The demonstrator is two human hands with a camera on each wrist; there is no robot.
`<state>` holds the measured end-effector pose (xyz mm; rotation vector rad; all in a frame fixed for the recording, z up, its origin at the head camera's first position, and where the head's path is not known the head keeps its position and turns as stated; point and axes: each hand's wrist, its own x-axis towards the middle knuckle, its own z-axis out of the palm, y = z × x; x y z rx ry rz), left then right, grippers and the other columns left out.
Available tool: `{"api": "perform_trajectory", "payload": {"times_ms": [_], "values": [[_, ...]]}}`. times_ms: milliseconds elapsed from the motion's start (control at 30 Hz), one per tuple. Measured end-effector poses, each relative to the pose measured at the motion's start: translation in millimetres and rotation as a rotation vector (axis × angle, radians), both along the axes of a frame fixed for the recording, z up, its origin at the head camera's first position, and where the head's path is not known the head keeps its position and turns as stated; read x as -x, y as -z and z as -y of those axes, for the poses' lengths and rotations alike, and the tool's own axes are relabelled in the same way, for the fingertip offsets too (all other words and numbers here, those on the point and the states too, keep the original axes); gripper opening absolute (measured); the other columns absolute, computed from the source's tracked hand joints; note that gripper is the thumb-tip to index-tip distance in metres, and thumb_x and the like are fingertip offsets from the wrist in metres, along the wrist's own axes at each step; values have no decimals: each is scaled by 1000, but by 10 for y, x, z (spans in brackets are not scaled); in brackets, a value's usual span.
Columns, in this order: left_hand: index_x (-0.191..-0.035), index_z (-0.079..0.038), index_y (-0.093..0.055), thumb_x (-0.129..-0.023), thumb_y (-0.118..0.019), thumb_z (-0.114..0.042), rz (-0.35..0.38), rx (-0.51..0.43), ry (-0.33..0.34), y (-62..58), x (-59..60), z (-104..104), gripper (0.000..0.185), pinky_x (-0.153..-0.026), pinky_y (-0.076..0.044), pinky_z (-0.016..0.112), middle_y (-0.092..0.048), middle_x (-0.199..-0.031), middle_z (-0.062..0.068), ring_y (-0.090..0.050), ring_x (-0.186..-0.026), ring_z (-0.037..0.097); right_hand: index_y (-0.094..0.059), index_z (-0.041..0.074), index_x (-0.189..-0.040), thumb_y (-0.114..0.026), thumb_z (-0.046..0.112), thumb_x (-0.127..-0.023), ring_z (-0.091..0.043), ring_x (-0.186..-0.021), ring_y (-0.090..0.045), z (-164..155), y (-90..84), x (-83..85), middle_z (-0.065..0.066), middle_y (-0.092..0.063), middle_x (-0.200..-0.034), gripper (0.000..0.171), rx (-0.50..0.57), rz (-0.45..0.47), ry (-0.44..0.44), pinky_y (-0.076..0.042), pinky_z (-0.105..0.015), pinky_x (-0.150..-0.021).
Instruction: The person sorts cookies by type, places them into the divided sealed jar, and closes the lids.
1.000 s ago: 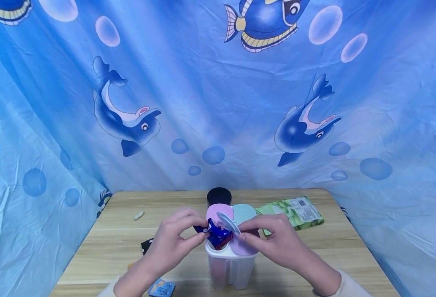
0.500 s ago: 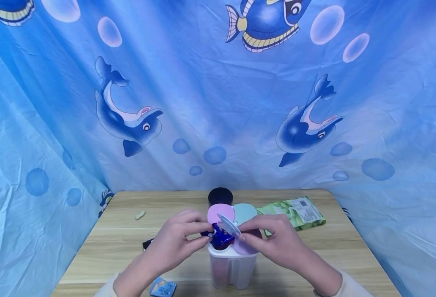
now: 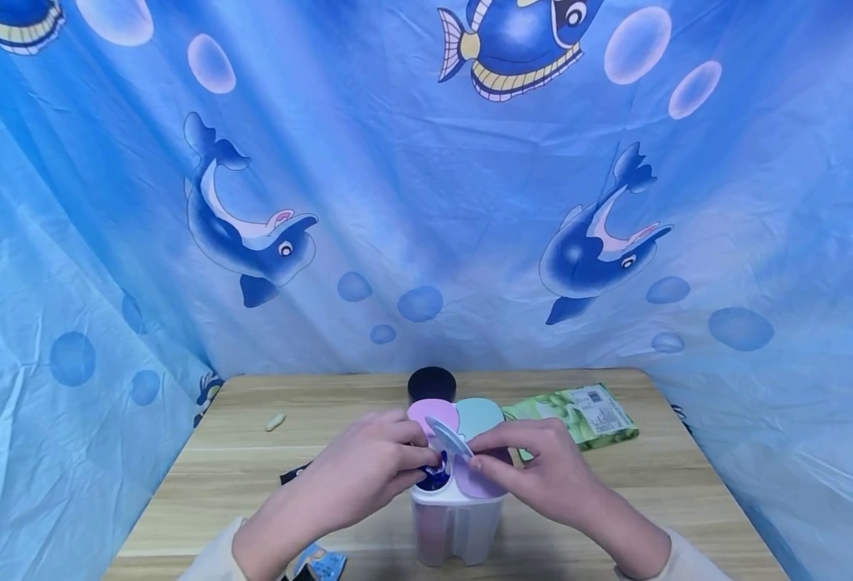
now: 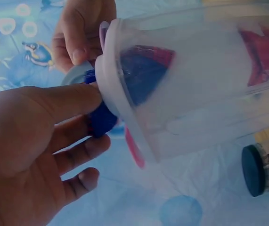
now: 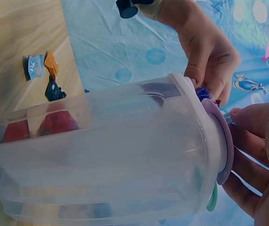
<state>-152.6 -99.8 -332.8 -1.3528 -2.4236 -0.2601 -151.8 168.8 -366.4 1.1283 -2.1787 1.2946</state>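
A tall translucent storage canister [image 3: 455, 532] with several compartments stands upright on the table. Its pink lid [image 3: 432, 413], green lid [image 3: 481, 413] and purple lid [image 3: 480, 480] lie closed. With thumb and fingers, my right hand [image 3: 545, 468] holds the pale blue lid [image 3: 448, 438] tilted up. My left hand [image 3: 371, 464] pinches a shiny blue packet [image 3: 436, 478] at the uncovered front-left opening. Seen in the left wrist view, the packet's lower part [image 4: 146, 75] is inside the canister and its top sticks out between my fingers. Red packets [image 5: 59, 123] show low through the canister wall.
Behind the canister stands a black-lidded jar [image 3: 432, 386]. A green bag [image 3: 579, 415] lies back right, a small pale object [image 3: 275, 422] back left. Small packets in blue [image 5: 35, 67], orange [image 5: 51, 64] and black [image 5: 54, 90] lie on the left of the table.
My left hand has moved right and down, and the blue packet has sunk from above the rim into the opening. The right hand and raised lid have stayed nearly still.
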Motion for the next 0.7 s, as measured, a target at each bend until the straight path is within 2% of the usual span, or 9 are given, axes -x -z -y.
{"api": "perform_trajectory", "payload": {"times_ms": [100, 167, 233, 333, 400, 500, 600, 700], "values": [[-99, -30, -79, -95, -75, -23, -21, 108, 6, -53, -31, -50, 9, -69, -42, 21, -69, -94, -17, -52, -86, 7, -80, 19, -103, -79, 12, -91, 1, -68, -64, -3, -6, -6, 9, -76, -87, 14, 1, 6, 0, -50, -15, -57], [-101, -29, -78, -98, -70, -22, 3, 135, 19, -67, -46, -68, 11, -70, -40, 20, -70, -95, -19, -51, -87, 7, -80, 19, -103, -79, 12, -91, 1, -68, -64, -3, -6, -8, 9, -76, -87, 14, 1, 7, -1, -51, -15, -57], [-99, -28, -77, -98, -70, -19, 52, 106, 32, -69, -47, -69, 11, -73, -42, 21, -70, -95, -19, -51, -88, 7, -80, 18, -103, -79, 12, -91, 1, -68, -63, -3, -4, -8, 9, -76, -87, 14, 2, 6, -6, -51, -16, -57], [-96, -29, -77, -93, -76, -19, 142, -16, 24, -55, -34, -44, 10, -78, -45, 21, -69, -96, -19, -52, -89, 5, -80, 18, -103, -78, 12, -92, 1, -68, -63, -3, 2, -6, 9, -76, -87, 13, 2, 5, -12, -51, -16, -57], [-93, -29, -77, -89, -80, -19, 179, -86, 9, -46, -23, -13, 10, -76, -45, 19, -66, -92, -20, -50, -86, 4, -80, 18, -103, -78, 12, -92, 1, -68, -63, -4, 3, -3, 9, -76, -86, 13, 2, 2, -14, -51, -16, -57], [-91, -29, -78, -90, -79, -23, 195, -117, 1, -32, -12, 21, 7, -70, -40, 15, -62, -86, -22, -44, -79, 2, -80, 18, -102, -79, 12, -91, 1, -68, -63, -7, 1, 0, 10, -76, -86, 12, 4, -5, -10, -51, -16, -57], [-91, -28, -79, -91, -77, -25, 181, -118, 18, -10, -9, 45, 4, -68, -38, 15, -60, -83, -23, -42, -78, 1, -80, 18, -102, -79, 12, -91, 1, -68, -63, -7, 3, 4, 10, -75, -86, 13, 6, -7, -9, -51, -16, -58], [-92, -28, -77, -93, -76, -26, 198, -144, 16, 10, -16, 93, 2, -71, -43, 16, -61, -86, -22, -47, -81, 1, -80, 18, -102, -80, 13, -91, 1, -68, -63, -7, 3, 5, 11, -75, -86, 12, 2, 1, -3, -52, -17, -58]]}}
